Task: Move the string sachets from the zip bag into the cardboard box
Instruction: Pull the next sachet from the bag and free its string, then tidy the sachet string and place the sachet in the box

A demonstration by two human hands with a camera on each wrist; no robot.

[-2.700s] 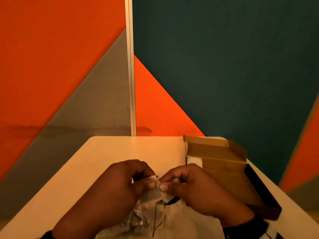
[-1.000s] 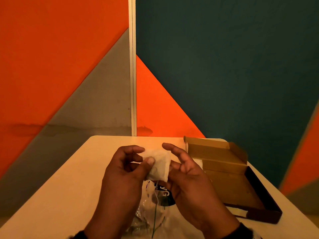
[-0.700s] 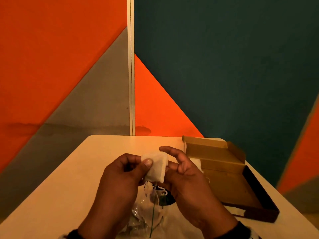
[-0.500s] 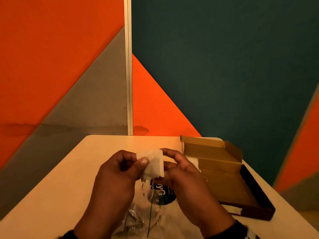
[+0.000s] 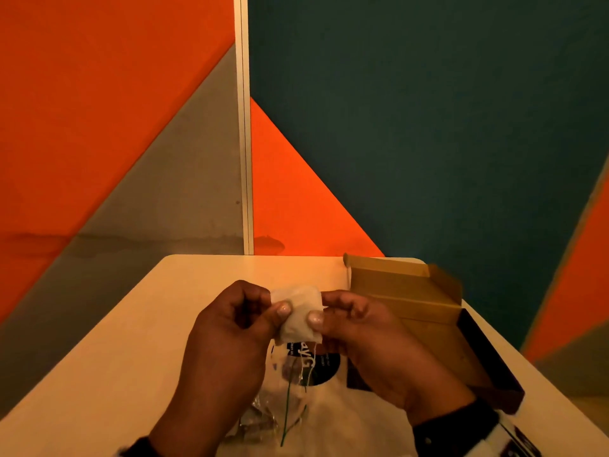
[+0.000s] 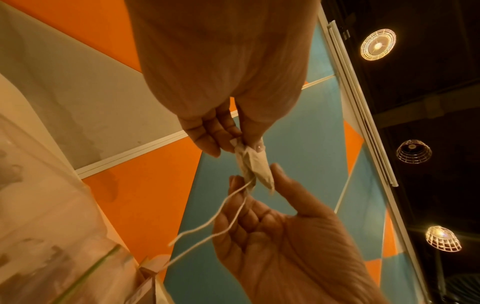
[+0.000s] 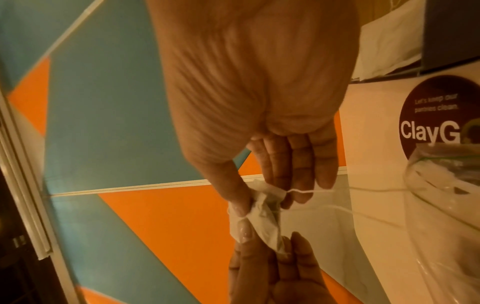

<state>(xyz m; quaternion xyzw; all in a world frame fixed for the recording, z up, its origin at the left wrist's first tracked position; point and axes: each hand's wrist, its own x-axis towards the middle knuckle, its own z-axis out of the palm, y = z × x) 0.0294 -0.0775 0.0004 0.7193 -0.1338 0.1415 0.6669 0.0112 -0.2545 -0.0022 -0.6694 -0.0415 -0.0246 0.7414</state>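
Observation:
A white string sachet [image 5: 298,313] is held up over the table, pinched at its left edge by my left hand [image 5: 278,305] and at its right edge by my right hand [image 5: 320,308]. Its thin strings [image 6: 221,216] hang loose towards the clear zip bag [image 5: 296,387] lying below the hands. In the left wrist view my left hand [image 6: 246,144] pinches the sachet [image 6: 255,166] from above. In the right wrist view my right hand [image 7: 262,202] pinches the crumpled sachet [image 7: 267,218]. The open cardboard box [image 5: 418,308] lies to the right of the hands.
The cream table [image 5: 197,308] stands against orange, grey and teal wall panels. A round dark "ClayG" sticker [image 7: 436,115] lies on the table under the bag's mouth. Something white [image 7: 384,41] shows beside the box's dark wall [image 7: 451,35]. The box's lid flap stands up at the far side.
Both hands lifted the sachet out of the bag's mouth. In the last second the right hand's spread fingers closed and its thumb came onto the sachet.

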